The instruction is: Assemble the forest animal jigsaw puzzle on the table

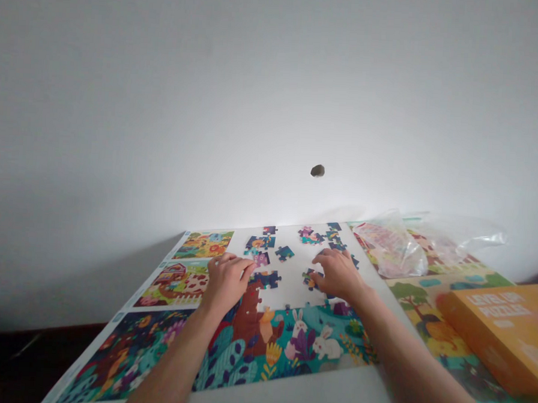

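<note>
Fingers of the left hand [226,280] are drawn narrow, thumb and forefinger close together at the left side of the puzzle, just beside a purple piece [261,259]; whether they pinch anything, I cannot tell. The right hand [340,274] has its thumb and forefinger apart, the thumb at a small dark piece cluster [310,278] lying on the white surface [286,380].

Below both hands lies the joined puzzle section [283,346] — white rabbits, an orange animal, flowers and a brown trunk rising at its left. A loose blue piece [284,253] sits between the hands, and a pink-and-teal cluster [311,235] lies farther back, near the wall [256,104], which has a dark hole [317,170].

Three printed pictures [174,284] run down the left. At the right, a clear plastic bag [401,253] rests on a colourful sheet [426,297] — nearer is an orange box [503,334].
</note>
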Tool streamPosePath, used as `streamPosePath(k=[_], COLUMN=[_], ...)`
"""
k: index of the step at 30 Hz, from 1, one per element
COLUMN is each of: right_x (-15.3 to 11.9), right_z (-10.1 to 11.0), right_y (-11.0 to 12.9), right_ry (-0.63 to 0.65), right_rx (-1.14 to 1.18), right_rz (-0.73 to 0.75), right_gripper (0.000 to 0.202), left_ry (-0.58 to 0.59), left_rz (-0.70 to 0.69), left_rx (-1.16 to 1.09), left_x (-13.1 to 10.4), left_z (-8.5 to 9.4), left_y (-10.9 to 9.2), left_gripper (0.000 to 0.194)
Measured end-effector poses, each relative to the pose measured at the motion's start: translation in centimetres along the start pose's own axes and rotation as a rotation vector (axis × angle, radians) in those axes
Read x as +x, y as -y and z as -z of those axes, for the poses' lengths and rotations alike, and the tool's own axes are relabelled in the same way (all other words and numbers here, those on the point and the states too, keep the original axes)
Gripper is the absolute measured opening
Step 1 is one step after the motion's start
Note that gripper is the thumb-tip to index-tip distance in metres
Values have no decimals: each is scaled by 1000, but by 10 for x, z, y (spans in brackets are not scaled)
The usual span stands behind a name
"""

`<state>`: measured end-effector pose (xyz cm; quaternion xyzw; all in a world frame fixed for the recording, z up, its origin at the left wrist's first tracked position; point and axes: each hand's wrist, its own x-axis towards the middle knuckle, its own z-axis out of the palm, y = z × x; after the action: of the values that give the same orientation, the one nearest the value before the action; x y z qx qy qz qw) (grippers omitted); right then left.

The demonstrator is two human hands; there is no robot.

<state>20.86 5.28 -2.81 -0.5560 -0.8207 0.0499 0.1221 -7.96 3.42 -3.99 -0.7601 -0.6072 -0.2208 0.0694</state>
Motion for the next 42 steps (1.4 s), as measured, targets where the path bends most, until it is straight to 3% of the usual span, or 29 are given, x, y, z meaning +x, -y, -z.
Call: streamPosePath(k=[6,15,20,25,31,34,38,42], right_x=[-4,4,2,6,6,6,5,1], right_z=[1,-13,-13,-17,-16,-11,2,9], right_y=[-24,-10,-7,-12,-6,-5,-18,-35], right_ry=[99,-3,2,-35,-81,-95,-131,34], right_rx=[54,56,38,29,-2,7,1,8], right_rz=[66,47,56,-26,-51,-41,-151,-162], right_gripper=[56,32,47,32,27,26,25,38], left_ry=[16,31,41,42,-133,-219,-224,-271], left_rz=[-23,17,21,68,335,442,367,327], left_rx=[-24,-58,-68,-24,55,45,-7,-53], left_x=[-1,-2,-2,-4,-5,-5,-3,-2], left_z=[-5,-4,-6,-12,-7,-2,0,0], left_y=[3,0,-3,2,15,17,14,14], left_gripper=[22,23,23,24,47,49,49,51])
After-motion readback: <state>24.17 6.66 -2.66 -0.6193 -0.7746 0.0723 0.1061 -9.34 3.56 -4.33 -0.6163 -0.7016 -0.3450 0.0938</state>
